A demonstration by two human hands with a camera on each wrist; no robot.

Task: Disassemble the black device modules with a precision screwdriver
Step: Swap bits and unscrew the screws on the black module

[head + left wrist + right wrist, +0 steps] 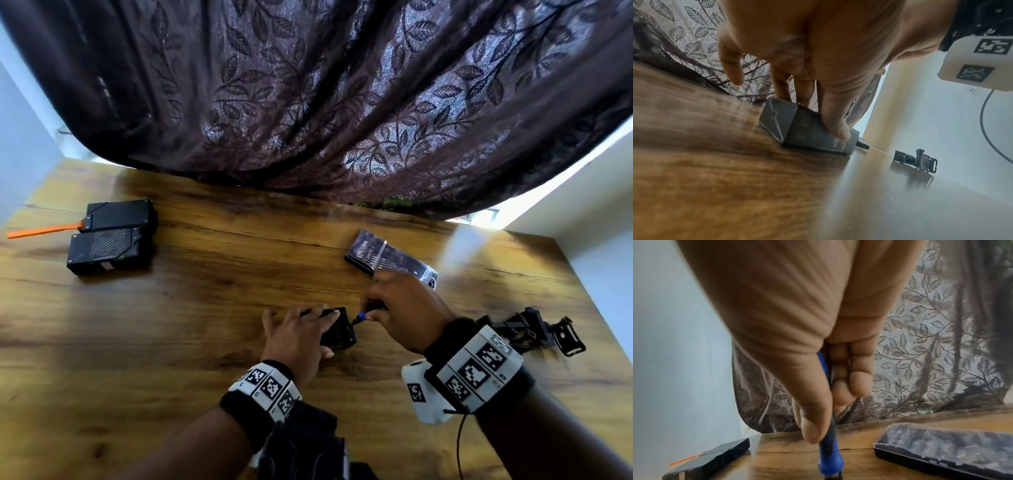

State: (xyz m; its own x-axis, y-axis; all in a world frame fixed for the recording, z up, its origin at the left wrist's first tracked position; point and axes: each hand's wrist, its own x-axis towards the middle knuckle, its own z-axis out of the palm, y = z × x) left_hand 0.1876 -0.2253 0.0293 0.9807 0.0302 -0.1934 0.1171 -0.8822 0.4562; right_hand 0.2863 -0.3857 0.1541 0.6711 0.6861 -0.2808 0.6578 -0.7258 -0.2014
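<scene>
Left hand (297,334) presses the black module (337,333) flat; right hand (404,317) grips the screwdriver (359,318), tip seemingly leftward into its end.

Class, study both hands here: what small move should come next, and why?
Probably turn the screwdriver to loosen the screw. The right hand holds it, tip at the black module's end, while the left hand presses the module against the table.

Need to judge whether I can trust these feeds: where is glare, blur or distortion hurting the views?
Head view: wide-angle bend curves the curtain; window glare streaks the table. Left wrist view: table smeared near the lens, the module under the left hand fairly sharp. Right wrist view: right hand and screwdriver blurred, bit case soft.
</scene>
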